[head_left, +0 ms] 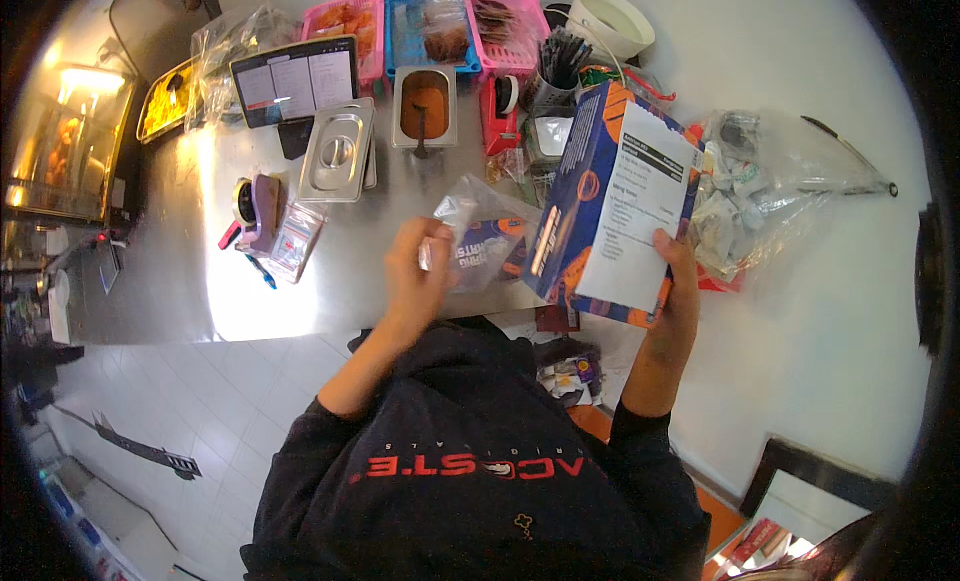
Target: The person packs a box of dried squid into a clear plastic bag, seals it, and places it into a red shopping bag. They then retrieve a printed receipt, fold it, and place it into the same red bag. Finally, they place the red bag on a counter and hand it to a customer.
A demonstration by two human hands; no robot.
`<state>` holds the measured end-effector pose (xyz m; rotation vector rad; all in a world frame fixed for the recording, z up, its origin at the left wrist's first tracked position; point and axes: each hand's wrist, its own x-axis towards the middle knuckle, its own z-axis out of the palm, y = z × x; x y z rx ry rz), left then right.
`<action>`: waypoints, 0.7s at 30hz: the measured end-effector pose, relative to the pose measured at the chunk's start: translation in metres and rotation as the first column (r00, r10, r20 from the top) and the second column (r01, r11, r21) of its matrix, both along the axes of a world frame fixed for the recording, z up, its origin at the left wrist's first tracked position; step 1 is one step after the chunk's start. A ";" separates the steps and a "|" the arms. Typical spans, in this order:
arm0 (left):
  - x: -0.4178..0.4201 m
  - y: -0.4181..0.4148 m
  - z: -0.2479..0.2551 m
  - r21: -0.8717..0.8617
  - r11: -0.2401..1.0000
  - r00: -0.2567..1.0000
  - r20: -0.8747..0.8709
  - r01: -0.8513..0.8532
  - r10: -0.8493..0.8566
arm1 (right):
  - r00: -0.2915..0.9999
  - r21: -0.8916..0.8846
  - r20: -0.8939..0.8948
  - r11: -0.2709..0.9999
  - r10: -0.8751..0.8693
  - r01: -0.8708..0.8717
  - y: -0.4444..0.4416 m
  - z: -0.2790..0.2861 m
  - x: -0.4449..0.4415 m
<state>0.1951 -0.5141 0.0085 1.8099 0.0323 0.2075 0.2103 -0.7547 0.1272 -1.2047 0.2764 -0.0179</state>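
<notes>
My right hand [679, 270] grips the lower right side of a blue and orange printed cardboard box [566, 206], tilted above the table. A printed paper slip [641, 206] lies flat against the box, with my thumb over its edge. Pinched in my left hand [416, 273] is the edge of a clear plastic bag [476, 198]. Through the film shows a second blue and orange printed box [487, 255]; whether it lies inside the bag or beneath it, I cannot tell.
On the steel table [172, 281] stand a purple tape dispenser [260, 210], a red tape dispenser [499, 120], a tablet [296, 82], a steel lid [335, 153] and a sauce pan insert [425, 105]. Pink and blue baskets [394, 45] line the back. A filled clear bag [727, 198] sits right.
</notes>
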 end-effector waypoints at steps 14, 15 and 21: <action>0.001 0.012 0.002 -0.577 0.790 0.974 -0.044 -0.208 0.223 | 0.739 0.480 -0.206 0.724 0.641 -0.495 0.026 -0.183 0.106; 0.005 0.010 0.002 -0.572 0.798 0.979 -0.047 -0.191 0.200 | 0.718 0.406 -0.218 0.730 0.661 -0.549 0.022 -0.179 0.109; 0.019 0.004 0.015 -0.516 0.854 0.963 -0.258 -0.072 -0.075 | 0.722 0.392 -0.205 0.731 0.661 -0.558 0.030 -0.141 0.134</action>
